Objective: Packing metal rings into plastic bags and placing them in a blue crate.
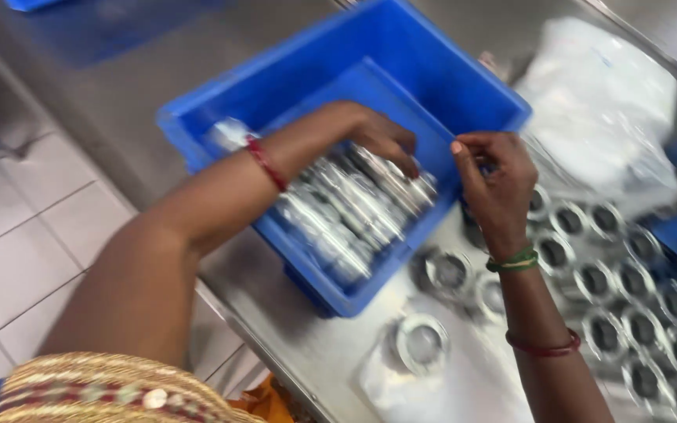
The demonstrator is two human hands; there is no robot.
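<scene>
Bagged rings (354,207) under left hand (381,137), blue crate (291,70); apparently touching.

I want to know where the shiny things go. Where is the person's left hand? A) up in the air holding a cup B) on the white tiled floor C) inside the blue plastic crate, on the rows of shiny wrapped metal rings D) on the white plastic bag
C: the left hand reaches into the blue plastic crate and rests on the rows of shiny wrapped metal rings.
</scene>
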